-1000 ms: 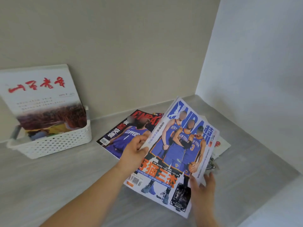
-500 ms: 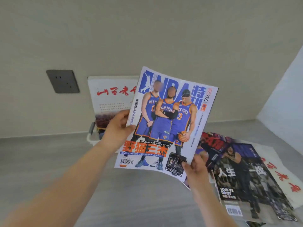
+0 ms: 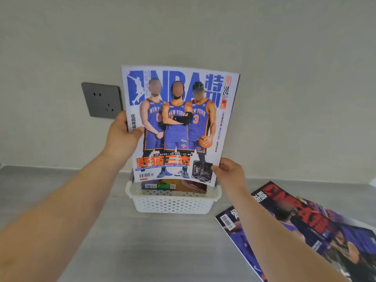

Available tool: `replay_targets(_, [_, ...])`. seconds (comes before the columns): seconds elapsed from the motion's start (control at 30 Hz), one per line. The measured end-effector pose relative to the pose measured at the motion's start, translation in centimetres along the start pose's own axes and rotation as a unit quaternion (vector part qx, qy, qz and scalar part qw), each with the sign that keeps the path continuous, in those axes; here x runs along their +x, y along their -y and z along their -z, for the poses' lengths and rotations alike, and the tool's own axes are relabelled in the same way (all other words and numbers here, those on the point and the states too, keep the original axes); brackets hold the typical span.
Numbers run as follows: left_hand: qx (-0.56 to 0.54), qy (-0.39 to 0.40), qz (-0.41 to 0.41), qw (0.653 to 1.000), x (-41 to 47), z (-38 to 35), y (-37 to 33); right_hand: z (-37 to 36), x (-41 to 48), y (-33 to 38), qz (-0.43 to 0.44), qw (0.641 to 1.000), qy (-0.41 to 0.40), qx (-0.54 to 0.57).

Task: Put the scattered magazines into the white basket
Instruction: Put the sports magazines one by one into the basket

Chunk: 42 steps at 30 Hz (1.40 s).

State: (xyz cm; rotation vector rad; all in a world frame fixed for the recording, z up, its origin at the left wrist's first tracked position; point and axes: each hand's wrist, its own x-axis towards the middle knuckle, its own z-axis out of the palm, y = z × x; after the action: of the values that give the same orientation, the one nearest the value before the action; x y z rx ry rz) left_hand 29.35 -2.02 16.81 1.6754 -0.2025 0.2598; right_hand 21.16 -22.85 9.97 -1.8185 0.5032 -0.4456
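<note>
The single wide-angle camera sat on the person's head and looked forward and slightly down along both bare forearms (image 3: 61,210), which stretched in from 7 and 5 o'clock. It squarely faced a plain beige wall (image 3: 284,78) carrying a dark grey square wall socket (image 3: 101,100) at 10 o'clock, with the grey wood-grain countertop (image 3: 162,241) across the lower third. It stood close to the work: the glossy basketball magazine with a blue masthead (image 3: 179,127) filled the centre, the white perforated plastic basket (image 3: 173,202) sat just under it at 6 o'clock, and overlapping dark-covered magazines (image 3: 305,220) ran off frame at 4 o'clock.
</note>
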Motion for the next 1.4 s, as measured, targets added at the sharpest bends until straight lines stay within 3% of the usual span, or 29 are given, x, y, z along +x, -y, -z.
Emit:
replay_targets(0.23, [0.016,0.025,0.057,0.998,0.4,-1.4,4.8,-1.6,2.6,-2.6,-0.033,0.993,0.018,-0.108])
replay_targets(0.4, [0.010,0.035,0.077,0.996,0.8,-2.3,5.7,-1.5,3.5,-3.5,-0.040,0.993,-0.008,-0.113])
replay_targets(0.77, [0.152,-0.033,0.060,0.986,1.1,-2.4,7.7,-2.6,3.9,-3.6,-0.016,0.981,0.011,-0.195])
replay_targets(0.9, [0.183,-0.083,0.047,0.978,1.3,-2.1,7.9,-3.0,3.8,-3.1,-0.021,0.986,0.000,-0.165])
replay_targets(1.1, [0.216,-0.011,0.052,0.975,1.3,-3.1,8.5,-4.2,3.8,-2.6,-0.026,0.994,0.033,-0.097])
replay_targets(1.27, [0.242,-0.015,0.037,0.969,1.3,-3.0,8.6,-4.6,4.4,-2.6,-0.039,0.988,0.025,-0.150])
replay_targets(1.4, [0.199,0.008,0.011,0.980,1.1,-2.5,8.6,-4.1,3.9,-2.5,-0.033,0.986,0.039,-0.158])
